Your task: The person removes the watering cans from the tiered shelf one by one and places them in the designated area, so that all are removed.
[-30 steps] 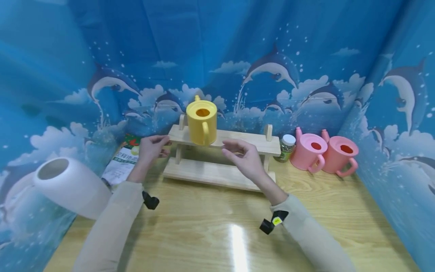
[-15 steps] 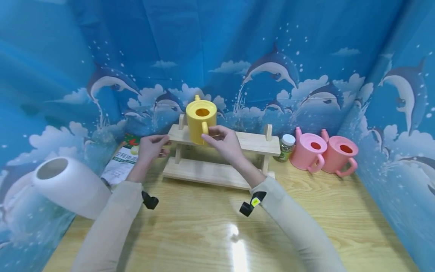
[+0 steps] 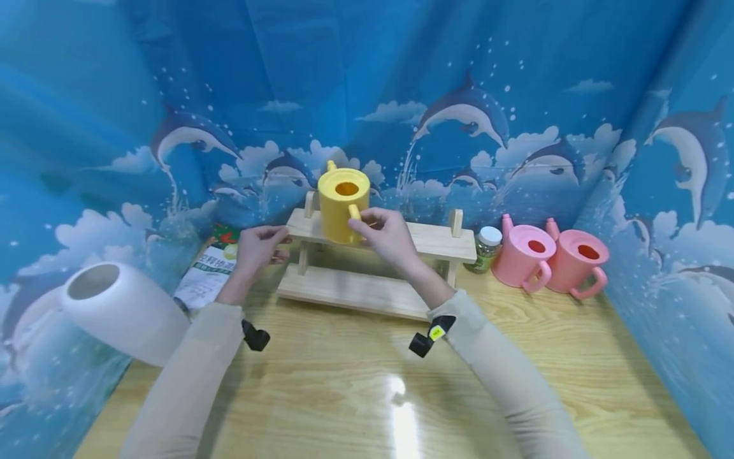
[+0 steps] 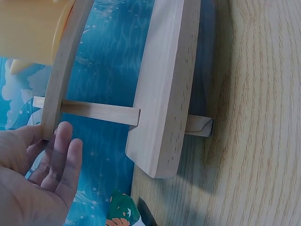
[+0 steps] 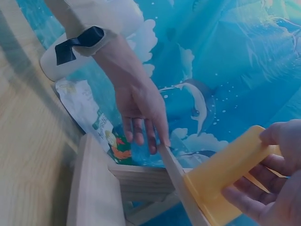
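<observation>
A yellow watering can (image 3: 338, 213) stands upright on the upper board of a two-tier wooden shelf (image 3: 427, 239), toward its left side. Its handle faces me, and its spout points to the back. My right hand (image 3: 390, 239) pinches that handle between thumb and fingers; in the right wrist view the fingers (image 5: 254, 195) lie along the yellow body. At the shelf's left end my left hand (image 3: 257, 250) holds the tip of the upper board. The left wrist view shows the thumb on one side of this board (image 4: 61, 80) and the fingertips on the other.
Two pink watering cans (image 3: 518, 255) stand right of the shelf, beside a small white-lidded jar (image 3: 484, 245). A white vase (image 3: 123, 312) leans at the left, near a printed packet (image 3: 203, 277). A blue dolphin-print curtain (image 3: 378, 76) encloses the wooden table (image 3: 332, 382).
My right hand has moved left from in front of the shelf to the yellow watering can and taken its handle. My left hand has stayed at the board's end.
</observation>
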Demonstrator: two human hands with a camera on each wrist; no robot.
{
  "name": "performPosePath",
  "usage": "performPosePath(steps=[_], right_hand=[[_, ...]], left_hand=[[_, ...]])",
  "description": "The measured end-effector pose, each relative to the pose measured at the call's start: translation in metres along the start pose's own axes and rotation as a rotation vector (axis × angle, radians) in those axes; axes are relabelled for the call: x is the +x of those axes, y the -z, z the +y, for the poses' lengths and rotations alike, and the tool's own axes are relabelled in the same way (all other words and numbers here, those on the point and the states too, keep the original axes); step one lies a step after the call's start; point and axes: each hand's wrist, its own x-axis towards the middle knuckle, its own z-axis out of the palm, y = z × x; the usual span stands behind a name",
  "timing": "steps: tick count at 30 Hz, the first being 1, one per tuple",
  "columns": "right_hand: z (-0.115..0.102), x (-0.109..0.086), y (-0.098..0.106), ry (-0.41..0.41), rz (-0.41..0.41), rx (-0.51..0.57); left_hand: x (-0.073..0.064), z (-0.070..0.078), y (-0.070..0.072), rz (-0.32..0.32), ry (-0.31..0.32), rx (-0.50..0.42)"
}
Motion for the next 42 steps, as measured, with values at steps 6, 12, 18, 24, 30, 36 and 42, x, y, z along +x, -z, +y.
performPosePath(steps=[6,12,18,24,30,36,42], right_hand=[[0.003,-0.010,0.023,-0.013,-0.069,-0.031],[0.006,-0.022,0.046,-0.018,-0.075,-0.024],[0.005,-0.043,0.071,-0.035,-0.061,-0.061],[0.011,-0.072,0.102,-0.001,-0.029,-0.110],[0.016,-0.109,0.140,0.035,0.018,-0.162],[0.020,-0.144,0.182,0.065,0.115,-0.217],[0.032,-0.178,0.224,0.086,0.177,-0.201]], left_hand=[[0.001,-0.001,-0.001,-0.016,0.000,-0.006],[0.002,-0.001,-0.001,-0.012,0.015,-0.012],[0.001,-0.001,-0.001,-0.005,0.016,0.002],[0.000,-0.001,-0.002,0.006,0.016,0.005],[-0.001,-0.002,0.000,0.000,0.016,0.003],[0.000,-0.003,0.001,-0.001,0.012,-0.004],[0.003,-0.003,0.002,0.001,0.000,0.002]])
